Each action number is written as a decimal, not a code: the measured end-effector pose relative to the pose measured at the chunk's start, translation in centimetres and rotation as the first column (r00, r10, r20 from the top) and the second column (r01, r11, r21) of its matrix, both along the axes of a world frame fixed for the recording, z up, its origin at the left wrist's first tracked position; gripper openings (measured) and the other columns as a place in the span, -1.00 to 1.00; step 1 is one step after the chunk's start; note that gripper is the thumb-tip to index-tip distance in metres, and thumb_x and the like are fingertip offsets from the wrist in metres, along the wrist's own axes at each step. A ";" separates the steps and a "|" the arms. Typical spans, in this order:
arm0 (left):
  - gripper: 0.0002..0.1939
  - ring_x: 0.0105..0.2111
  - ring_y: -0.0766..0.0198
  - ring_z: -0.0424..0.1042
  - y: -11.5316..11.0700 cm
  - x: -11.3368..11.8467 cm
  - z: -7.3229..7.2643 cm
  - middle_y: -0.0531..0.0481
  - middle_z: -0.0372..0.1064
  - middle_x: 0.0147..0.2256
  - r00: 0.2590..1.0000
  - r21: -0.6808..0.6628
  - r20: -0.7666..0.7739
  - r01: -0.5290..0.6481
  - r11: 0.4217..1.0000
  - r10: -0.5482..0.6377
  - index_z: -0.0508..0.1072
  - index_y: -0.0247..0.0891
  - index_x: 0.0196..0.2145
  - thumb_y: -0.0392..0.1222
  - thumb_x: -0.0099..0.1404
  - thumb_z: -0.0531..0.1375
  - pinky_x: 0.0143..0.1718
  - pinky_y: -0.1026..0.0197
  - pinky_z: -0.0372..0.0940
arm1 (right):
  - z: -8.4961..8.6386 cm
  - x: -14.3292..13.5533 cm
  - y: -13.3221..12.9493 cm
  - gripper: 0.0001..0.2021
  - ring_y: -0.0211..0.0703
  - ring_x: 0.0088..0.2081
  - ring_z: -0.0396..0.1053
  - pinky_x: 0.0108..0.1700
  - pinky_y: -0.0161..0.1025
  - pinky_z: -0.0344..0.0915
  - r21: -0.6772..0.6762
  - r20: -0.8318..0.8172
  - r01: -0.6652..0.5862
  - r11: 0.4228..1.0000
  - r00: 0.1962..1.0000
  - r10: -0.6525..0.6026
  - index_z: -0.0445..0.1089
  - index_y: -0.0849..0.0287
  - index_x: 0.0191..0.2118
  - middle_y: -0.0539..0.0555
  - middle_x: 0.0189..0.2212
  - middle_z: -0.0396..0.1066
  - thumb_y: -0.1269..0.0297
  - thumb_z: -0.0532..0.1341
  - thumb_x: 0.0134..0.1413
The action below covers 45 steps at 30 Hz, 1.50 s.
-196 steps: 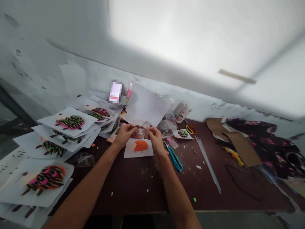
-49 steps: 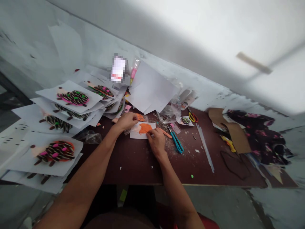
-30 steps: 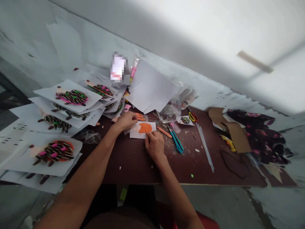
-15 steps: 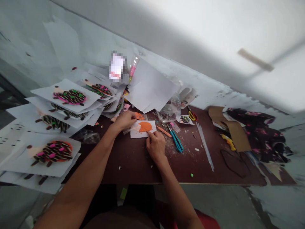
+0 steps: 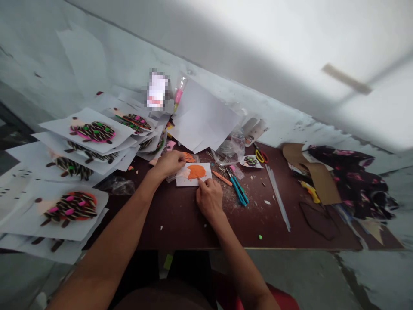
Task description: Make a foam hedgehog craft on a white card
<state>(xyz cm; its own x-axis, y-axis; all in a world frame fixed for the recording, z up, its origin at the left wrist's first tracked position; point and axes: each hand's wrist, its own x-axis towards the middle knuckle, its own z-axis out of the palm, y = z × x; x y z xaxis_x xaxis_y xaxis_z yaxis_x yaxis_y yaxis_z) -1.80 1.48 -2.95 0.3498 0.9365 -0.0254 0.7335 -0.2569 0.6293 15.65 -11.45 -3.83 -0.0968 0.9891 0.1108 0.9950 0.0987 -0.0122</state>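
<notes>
A small white card (image 5: 185, 183) lies flat in front of me, with an orange modelling clay body (image 5: 196, 172) and a pale peach head shape on its left. The body's lower edge has small orange bits. My left hand (image 5: 172, 165) is closed, its thumb and fingers together at the edge of a lump of orange clay (image 5: 189, 157) on clear plastic, beyond the card. My right hand (image 5: 209, 196) touches the card's lower right part just below the orange body. Its fingers are curled together, and what they pinch, if anything, is too small to make out.
Stacked sheets with clay hedgehogs (image 5: 93, 131) fill the left side. A blurred lit screen (image 5: 157, 90) and blank paper (image 5: 203, 116) stand at the back. Blue-handled scissors (image 5: 239, 191), red-yellow scissors (image 5: 260, 156), clear sticks (image 5: 278, 200) and a yellow glue gun (image 5: 310, 191) lie rightward.
My right hand has shifted slightly left along the card's lower edge, its forefinger drawn back from the orange body. My left hand stays at the orange lump.
</notes>
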 end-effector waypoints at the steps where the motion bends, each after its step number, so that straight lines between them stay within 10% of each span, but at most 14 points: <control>1: -0.81 -0.23 0.11 0.50 0.0 0.0 0.0 -0.09 0.61 -0.27 1.000 0.000 -0.007 0.001 1.000 -0.001 0.60 -0.21 -0.37 -0.23 0.18 0.16 -0.26 0.23 0.27 | 0.1 0.1 0.0 -0.62 0.00 -0.14 0.31 -0.09 -0.14 0.13 -0.001 -0.009 0.004 1.000 1.000 -0.004 0.49 0.18 0.14 0.20 -0.20 0.46 0.39 0.13 0.26; 16: -0.80 -0.31 0.15 0.48 0.1 -0.2 0.0 -0.07 0.58 -0.34 0.999 -0.021 0.028 0.021 1.000 -0.021 0.59 -0.22 -0.38 -0.23 0.19 0.14 -0.30 0.22 0.25 | 0.4 -0.3 0.3 -0.74 -0.02 -0.18 0.31 -0.14 -0.16 0.12 -0.016 0.068 0.012 1.000 0.998 -0.011 0.52 0.17 -0.04 0.20 -0.23 0.43 0.39 0.14 0.25; 45: -0.81 -0.34 0.14 0.45 -0.2 0.0 0.4 -0.07 0.57 -0.36 1.000 -0.026 -0.010 0.004 1.000 -0.005 0.58 -0.21 -0.39 -0.25 0.19 0.14 -0.38 0.20 0.18 | 0.0 0.6 -0.5 -0.52 -0.05 -0.18 0.32 -0.11 -0.17 0.16 -0.012 -0.046 0.011 1.000 0.999 -0.012 0.42 0.10 0.22 0.17 -0.20 0.44 0.46 0.12 0.22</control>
